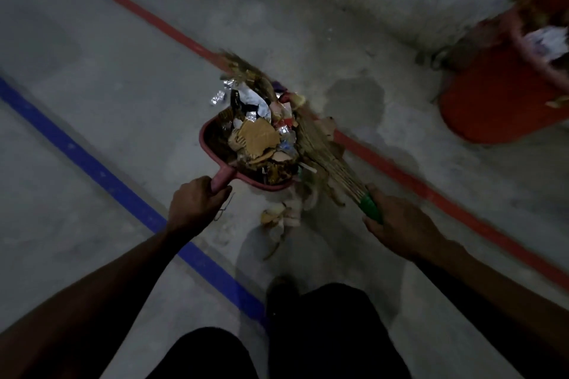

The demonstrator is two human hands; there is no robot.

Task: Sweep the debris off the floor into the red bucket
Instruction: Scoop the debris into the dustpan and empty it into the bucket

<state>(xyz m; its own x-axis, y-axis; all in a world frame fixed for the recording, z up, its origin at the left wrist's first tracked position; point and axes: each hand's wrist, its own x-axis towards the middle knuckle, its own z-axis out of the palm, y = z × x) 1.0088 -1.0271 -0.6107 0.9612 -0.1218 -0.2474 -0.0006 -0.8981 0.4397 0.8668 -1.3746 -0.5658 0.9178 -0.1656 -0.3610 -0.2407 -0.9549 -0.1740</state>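
We take the red bucket (505, 95) as our landmark: it stands on the floor (92, 40), well apart from the load, already holding some rubbish. Away from it, toward our left, we hold the heaped dustpan (215, 148), our left hand (195, 203) wrapped around its handle. Between dustpan and bucket lies the broom (320, 151), our right hand (397, 228) gripping its green handle. We judge it best to keep the pan level and press the bristles against the debris (258, 138). Scraps (277, 215) lie below the pan, farther from the bucket.
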